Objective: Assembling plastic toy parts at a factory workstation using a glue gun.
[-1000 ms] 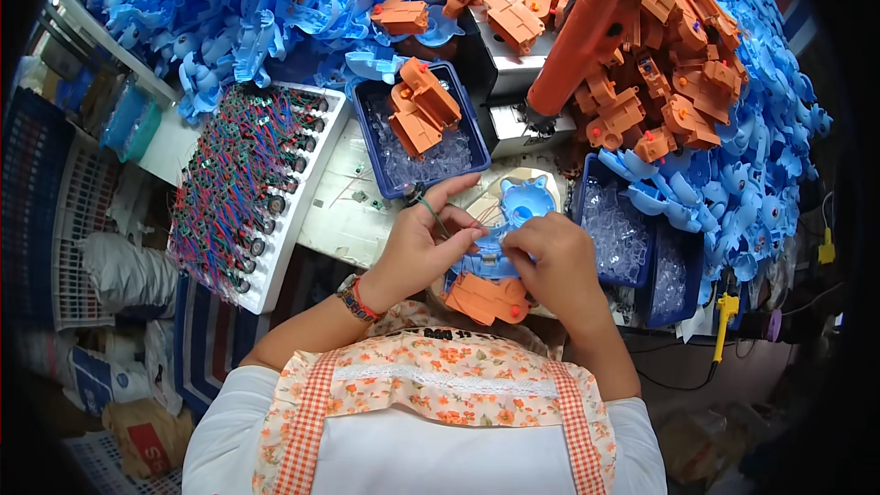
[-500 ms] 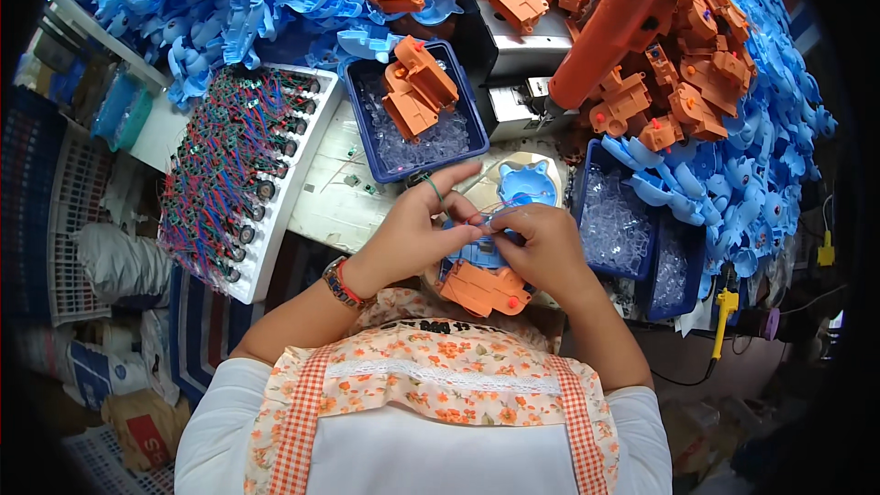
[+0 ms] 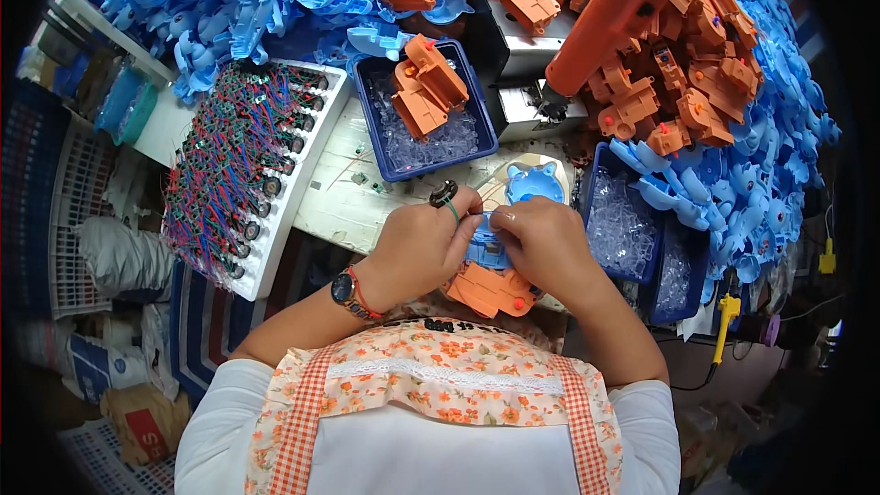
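Observation:
My left hand [image 3: 423,236] and my right hand [image 3: 547,236] meet above the front of the work surface. Each pinches thin wire [image 3: 484,213] between thumb and forefinger; the fingers partly hide it. A small black round part like a speaker [image 3: 444,192] shows at the back of my left forefinger, by a green band. Just below the fingertips is a blue plastic housing [image 3: 487,252], partly covered by my hands. Against it, near my apron, lies an orange plastic housing [image 3: 493,291] with a red button. Beyond my right hand sits a blue animal-shaped shell [image 3: 534,181].
A white foam tray [image 3: 291,197] at left carries wired circuit boards and round black parts. Blue bins [image 3: 385,170] hold clear plastic pieces, one topped with orange housings [image 3: 426,87]. An orange tool [image 3: 605,32] hangs overhead. Blue shells [image 3: 761,174] pile up behind and right; a yellow-handled tool [image 3: 726,325] hangs there.
My left hand has turned knuckles-up and its fingers have curled in. The black round part now shows at that hand. My right hand stays pinched close by.

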The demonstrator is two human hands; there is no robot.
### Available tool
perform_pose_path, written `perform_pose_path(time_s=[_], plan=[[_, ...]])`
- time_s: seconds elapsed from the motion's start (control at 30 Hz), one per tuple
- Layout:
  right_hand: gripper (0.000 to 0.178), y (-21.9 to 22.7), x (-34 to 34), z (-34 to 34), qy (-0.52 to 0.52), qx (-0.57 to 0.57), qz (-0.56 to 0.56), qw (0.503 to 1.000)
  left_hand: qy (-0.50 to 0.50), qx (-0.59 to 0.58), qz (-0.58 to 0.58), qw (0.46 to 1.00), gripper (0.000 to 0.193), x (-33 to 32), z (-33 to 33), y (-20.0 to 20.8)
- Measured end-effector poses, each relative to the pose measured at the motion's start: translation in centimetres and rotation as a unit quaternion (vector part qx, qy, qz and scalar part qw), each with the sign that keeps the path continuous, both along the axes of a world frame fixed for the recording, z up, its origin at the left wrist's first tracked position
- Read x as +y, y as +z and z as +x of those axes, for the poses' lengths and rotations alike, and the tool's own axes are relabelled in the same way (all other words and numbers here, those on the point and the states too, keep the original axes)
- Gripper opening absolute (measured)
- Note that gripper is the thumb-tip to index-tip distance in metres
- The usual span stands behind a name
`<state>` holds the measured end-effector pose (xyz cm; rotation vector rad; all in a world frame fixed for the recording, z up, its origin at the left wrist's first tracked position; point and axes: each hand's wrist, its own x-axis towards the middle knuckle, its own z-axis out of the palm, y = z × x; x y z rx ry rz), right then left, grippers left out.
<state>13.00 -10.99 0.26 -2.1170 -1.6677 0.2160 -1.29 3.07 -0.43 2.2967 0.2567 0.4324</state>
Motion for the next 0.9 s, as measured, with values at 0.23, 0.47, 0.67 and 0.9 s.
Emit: perform_pose_path(time_s=[0.23,0.47,0.67,0.9], plan=[[0.012,0.2,0.4,1.4,0.096,-0.112,-0.026,0.989,0.0,-0.028,-0.017,0.999,0.012,-0.1,0.1,-0.4],[0.01,0.0,1.2,2.8,0.19,-0.118,-0.048,0.974,-0.003,-0.024,-0.091,0.996,0.013,0.1,0.0,-0.8],[0.007,0.4,1.6,2.9,0.183,-0.11,-0.062,0.975,-0.015,-0.019,-0.117,0.993,0.014,0.1,0.6,-1.0],[0.008,0.1,1.4,2.5,0.17,-0.136,-0.074,0.973,-0.016,-0.015,-0.124,0.992,0.015,0.1,0.9,-0.9]])
